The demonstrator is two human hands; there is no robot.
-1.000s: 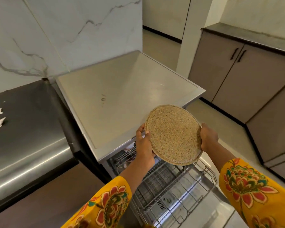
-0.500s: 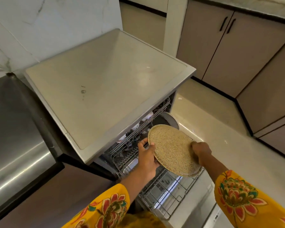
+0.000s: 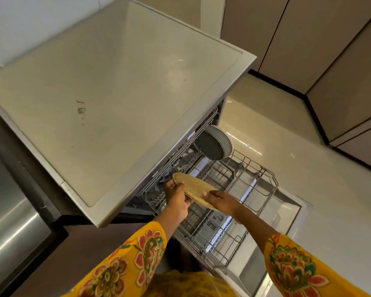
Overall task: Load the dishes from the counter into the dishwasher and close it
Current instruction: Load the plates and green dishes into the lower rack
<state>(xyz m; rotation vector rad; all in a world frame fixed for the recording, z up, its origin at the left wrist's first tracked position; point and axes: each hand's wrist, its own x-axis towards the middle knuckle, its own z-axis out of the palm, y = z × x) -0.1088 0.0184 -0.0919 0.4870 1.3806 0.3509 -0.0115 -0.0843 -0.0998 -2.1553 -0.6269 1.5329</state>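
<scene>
1. Two hands, left hand (image 3: 177, 203) and right hand (image 3: 222, 201), grip the speckled plate (image 3: 194, 190), tilted over the lower rack (image 3: 234, 211).
2. Risk: its edge could snag the upper rack (image 3: 180, 151) above and slip.

Upper rack (image 3: 180, 155) mostly hidden under the dishwasher top (image 3: 116, 103); its contents too dark to tell. Mat (image 3: 193, 189) near edge covered by right hand (image 3: 221, 201). Left hand (image 3: 177, 202) fingertips hidden behind mat. Door (image 3: 287, 211) cut off at bottom edge. Both sleeves (image 3: 293, 269) cropped.
</scene>
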